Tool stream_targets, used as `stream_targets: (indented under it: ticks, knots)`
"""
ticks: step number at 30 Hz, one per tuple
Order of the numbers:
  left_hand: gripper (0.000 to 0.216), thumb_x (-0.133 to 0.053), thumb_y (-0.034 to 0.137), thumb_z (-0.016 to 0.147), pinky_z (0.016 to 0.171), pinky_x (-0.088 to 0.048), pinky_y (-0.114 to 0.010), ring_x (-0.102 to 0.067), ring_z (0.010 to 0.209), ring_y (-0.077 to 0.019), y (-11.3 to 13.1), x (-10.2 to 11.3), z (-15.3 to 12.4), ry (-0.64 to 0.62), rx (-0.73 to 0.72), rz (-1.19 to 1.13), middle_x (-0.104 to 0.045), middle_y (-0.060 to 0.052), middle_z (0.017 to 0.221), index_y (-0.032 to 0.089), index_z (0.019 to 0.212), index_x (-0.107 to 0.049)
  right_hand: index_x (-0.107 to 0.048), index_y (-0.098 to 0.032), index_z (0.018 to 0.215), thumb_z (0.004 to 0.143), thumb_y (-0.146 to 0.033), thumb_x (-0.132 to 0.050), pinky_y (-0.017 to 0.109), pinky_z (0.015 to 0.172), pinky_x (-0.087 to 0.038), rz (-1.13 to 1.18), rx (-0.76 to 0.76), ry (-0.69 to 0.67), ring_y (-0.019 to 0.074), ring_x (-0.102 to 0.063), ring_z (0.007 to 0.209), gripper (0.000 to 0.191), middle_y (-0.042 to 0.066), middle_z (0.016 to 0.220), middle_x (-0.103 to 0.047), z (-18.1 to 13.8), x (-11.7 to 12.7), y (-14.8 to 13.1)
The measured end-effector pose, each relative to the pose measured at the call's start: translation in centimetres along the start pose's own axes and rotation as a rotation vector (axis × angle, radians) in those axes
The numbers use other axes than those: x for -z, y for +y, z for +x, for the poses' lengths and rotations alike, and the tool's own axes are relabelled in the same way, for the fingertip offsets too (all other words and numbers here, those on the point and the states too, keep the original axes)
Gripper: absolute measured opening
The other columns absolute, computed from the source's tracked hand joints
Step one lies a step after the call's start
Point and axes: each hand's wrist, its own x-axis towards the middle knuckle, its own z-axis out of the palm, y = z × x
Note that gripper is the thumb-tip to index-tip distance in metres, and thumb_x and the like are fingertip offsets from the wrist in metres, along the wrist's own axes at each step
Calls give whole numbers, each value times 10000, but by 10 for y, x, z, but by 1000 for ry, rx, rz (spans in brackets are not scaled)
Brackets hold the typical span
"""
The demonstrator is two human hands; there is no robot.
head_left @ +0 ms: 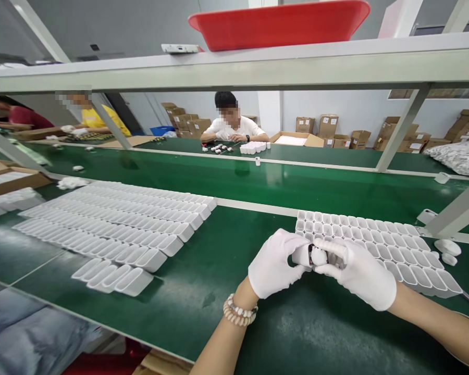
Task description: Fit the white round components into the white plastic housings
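Note:
Over the green work surface [293,323], my gloved left hand [275,263] is closed around a small white plastic housing [301,255] with a dark inner edge. My gloved right hand [359,278] pinches a smaller rounded white part [319,256] against the housing's open end. Fingers cover much of both pieces, so whether they are joined cannot be seen. Just beyond my hands stand rows of open white plastic cups [391,252]. To the left lies a larger block of similar white open cups [121,219], with a short row nearest me.
A green conveyor belt [273,182] runs behind the bench. Overhead, a shelf [140,75] carries a red basin [281,26]. A slanted post [459,208] stands at right, near loose white pieces [447,247]. A co-worker [232,122] sits across the belt.

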Motion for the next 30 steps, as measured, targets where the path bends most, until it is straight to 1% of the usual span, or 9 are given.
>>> stream_targets:
  ticks: [4,10,14,18,19,21,24,27,30]
  knots:
    - [470,-657,76,661,826,-478,-356,-536,894,-185,1,0,-1,-18,5,12,-669,4,1060,223,1098,-570,-599,-259,884,890,-237,-590,287,669,-472,20,7,8,151,-533,700,25,-23,793,-601,0,0,-1]
    - [492,-642,84,682,831,-474,-367,-539,904,-190,2,-1,-1,-26,8,11,-660,-17,1072,226,1143,-550,-589,-246,838,860,-209,-617,283,646,-472,30,19,12,147,-523,676,51,-24,748,-574,0,-4,5]
    - [419,-643,121,702,810,-477,-373,-546,882,-194,5,-2,0,-15,-3,-8,-666,-27,1047,216,1100,-554,-610,-272,992,817,-185,-668,278,639,-485,48,76,24,145,-541,660,204,-34,736,-586,0,-10,12]
    - [360,-671,156,723,798,-475,-364,-564,883,-191,6,-1,0,4,18,-26,-671,-27,1028,219,1064,-575,-532,-279,1208,798,-309,-710,317,689,-506,91,115,146,178,-590,715,447,-13,799,-639,-1,-17,19]
    - [360,-678,168,726,797,-477,-366,-569,888,-193,7,-1,0,15,25,-30,-670,-29,1021,221,1068,-578,-532,-273,1204,800,-341,-709,321,693,-506,91,113,175,183,-594,723,446,-4,815,-648,-1,-18,20]
    - [373,-690,187,726,799,-483,-371,-578,895,-197,7,-1,0,42,35,-40,-669,-33,1011,222,1081,-581,-572,-266,1104,819,-395,-686,310,675,-495,79,136,192,174,-582,698,333,-1,807,-646,-2,-18,20]
    - [392,-704,179,701,797,-496,-371,-586,898,-196,9,-2,1,72,59,-68,-671,-32,1009,219,1074,-590,-574,-251,1025,887,-430,-590,292,616,-469,54,233,207,151,-527,624,227,-12,733,-607,-1,-19,20]
    - [416,-721,169,670,808,-509,-379,-594,906,-201,11,-4,2,89,117,-121,-677,-35,1010,213,1065,-601,-505,-234,1182,925,-374,-542,309,617,-483,3,324,252,156,-529,610,295,-7,727,-612,-1,-19,18]
    - [425,-770,220,643,799,-524,-392,-605,886,-211,15,-6,1,87,206,-172,-676,-51,1000,204,1041,-622,-415,-229,1304,896,-318,-593,327,623,-508,-87,287,280,177,-584,646,454,12,785,-652,-3,-19,13]
